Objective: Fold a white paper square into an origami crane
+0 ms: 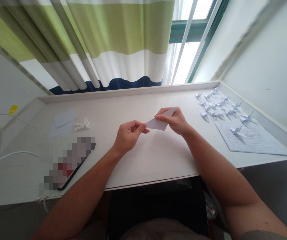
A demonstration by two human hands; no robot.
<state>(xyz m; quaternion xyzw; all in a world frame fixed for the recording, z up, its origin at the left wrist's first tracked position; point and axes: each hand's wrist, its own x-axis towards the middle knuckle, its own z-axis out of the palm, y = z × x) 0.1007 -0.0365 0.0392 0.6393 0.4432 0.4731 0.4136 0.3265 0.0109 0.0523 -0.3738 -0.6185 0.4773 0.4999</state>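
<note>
A folded piece of white paper [158, 125] is held up above the middle of the desk, its outline kite-like with a pointed upper right end. My left hand [130, 133] pinches its left tip between thumb and fingers. Around the right part of the same paper my right hand [174, 120] is closed, thumb lying on the near face and fingers behind it. The fingers behind the paper are partly hidden. Several folded paper cranes [218, 108] stand at the far right of the desk.
One crane [237, 130] rests on a printed sheet stack [250, 140] at right. At left lie paper squares [65, 118], a crumpled tissue [82, 124] and a phone-like device [70, 163], mostly pixelated. White cables [13, 154] cross the left side. A raised rim [133, 90] borders the desk [153, 163].
</note>
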